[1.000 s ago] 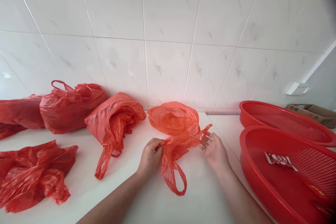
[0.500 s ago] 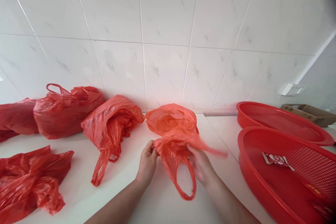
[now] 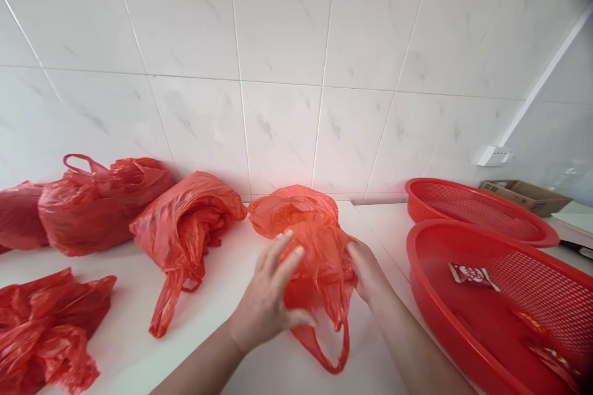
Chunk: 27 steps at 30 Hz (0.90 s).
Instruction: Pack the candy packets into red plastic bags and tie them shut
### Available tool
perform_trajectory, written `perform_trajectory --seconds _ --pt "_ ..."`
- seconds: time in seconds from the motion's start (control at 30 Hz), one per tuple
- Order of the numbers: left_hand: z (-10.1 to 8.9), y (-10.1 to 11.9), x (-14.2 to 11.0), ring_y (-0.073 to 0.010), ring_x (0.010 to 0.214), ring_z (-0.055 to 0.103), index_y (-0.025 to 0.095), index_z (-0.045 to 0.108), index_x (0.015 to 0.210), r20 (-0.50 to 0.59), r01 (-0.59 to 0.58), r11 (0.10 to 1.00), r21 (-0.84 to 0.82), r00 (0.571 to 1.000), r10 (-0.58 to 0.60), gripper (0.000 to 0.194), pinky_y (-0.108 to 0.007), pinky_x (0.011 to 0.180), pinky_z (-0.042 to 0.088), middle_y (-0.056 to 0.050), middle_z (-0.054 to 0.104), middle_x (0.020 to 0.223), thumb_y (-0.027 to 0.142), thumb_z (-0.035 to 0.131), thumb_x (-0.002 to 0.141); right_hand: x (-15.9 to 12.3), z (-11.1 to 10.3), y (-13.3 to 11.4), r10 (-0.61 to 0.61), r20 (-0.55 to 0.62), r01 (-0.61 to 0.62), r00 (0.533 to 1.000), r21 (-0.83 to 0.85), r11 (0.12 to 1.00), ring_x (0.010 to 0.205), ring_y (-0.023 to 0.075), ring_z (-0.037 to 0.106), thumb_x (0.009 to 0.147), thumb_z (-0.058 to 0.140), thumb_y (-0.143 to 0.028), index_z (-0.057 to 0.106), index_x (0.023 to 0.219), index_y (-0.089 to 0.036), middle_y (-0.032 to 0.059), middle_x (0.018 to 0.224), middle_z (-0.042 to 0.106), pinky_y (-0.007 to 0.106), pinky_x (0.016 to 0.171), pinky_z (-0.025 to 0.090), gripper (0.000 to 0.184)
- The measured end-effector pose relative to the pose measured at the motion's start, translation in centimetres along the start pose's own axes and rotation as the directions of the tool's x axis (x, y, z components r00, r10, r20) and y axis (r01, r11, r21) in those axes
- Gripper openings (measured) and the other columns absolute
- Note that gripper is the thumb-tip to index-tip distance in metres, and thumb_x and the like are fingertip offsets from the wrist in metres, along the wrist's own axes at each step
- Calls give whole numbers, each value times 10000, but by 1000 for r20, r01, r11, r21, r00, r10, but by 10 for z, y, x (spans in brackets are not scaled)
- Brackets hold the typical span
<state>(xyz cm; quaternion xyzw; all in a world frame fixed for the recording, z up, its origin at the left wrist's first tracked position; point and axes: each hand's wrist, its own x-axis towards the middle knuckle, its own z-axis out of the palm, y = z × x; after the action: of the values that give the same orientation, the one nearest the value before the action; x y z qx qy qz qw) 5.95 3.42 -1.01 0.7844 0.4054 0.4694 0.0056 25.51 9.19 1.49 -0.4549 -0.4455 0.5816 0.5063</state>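
Note:
A red plastic bag [image 3: 317, 259] with loop handles lies crumpled on the white table in front of me, one handle hanging toward me. Its mouth spreads out at the far side, near the wall. Over its left side is my left hand [image 3: 266, 296], open, with fingers spread and thumb apart. My right hand [image 3: 368, 268] grips the bag's right edge; some of its fingertips are hidden by the plastic. To the left rests another red bag [image 3: 189, 222], its handles trailing toward me.
Filled red bags [image 3: 104, 203] stand along the tiled wall at the left. A crumpled red bag [image 3: 50, 327] lies front left. On the right are a red basket [image 3: 419, 284] with a few wrapped snacks [image 3: 473, 276], a second red basket [image 3: 412, 200] and a cardboard box [image 3: 532, 194].
My left hand has let go of the bag's left edge and spread open over it. The right hand stays at the bag's right side. The view has shifted slightly right.

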Motion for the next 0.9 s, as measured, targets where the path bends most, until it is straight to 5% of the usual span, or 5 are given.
perform_trajectory --seconds 0.07,0.2,0.4,0.6,0.9 --pt "3 12 4 -384 1364 233 265 452 1319 128 -49 995 82 991 38 713 -579 1055 267 -140 279 1501 212 737 667 -8 2 -9 19 129 -14 991 -39 999 570 123 542 698 568 -262 548 705 -196 -20 653 578 242 527 425 70" --pt "0 10 15 -235 939 600 217 653 802 77 366 896 -253 930 -358 147 -381 818 478 -57 663 997 137 539 755 -14 -9 -20 12 293 74 956 -280 957 696 151 593 658 644 -241 598 818 -186 1 767 632 257 622 453 175" --pt "-31 -14 20 -139 633 539 192 521 728 -24 581 698 -419 761 -648 195 -258 566 487 15 567 692 353 494 834 -16 -29 -34 13 225 164 974 -747 644 791 186 610 692 619 -265 583 1011 -214 48 945 619 280 632 460 325" --pt "-37 5 9 -141 630 532 181 534 715 88 661 613 -433 708 -701 249 -253 548 486 10 569 670 411 553 808 -76 -7 -76 -414 198 404 889 -765 501 928 167 581 842 515 -366 568 1040 -295 1 1037 616 262 738 449 217" --pt "-87 23 0 -170 831 570 227 578 804 328 759 333 -559 572 -752 168 -272 690 496 -9 618 882 382 622 758 -62 27 -11 180 453 440 873 -892 106 641 175 586 592 702 -218 646 817 -195 19 779 652 244 522 363 233"
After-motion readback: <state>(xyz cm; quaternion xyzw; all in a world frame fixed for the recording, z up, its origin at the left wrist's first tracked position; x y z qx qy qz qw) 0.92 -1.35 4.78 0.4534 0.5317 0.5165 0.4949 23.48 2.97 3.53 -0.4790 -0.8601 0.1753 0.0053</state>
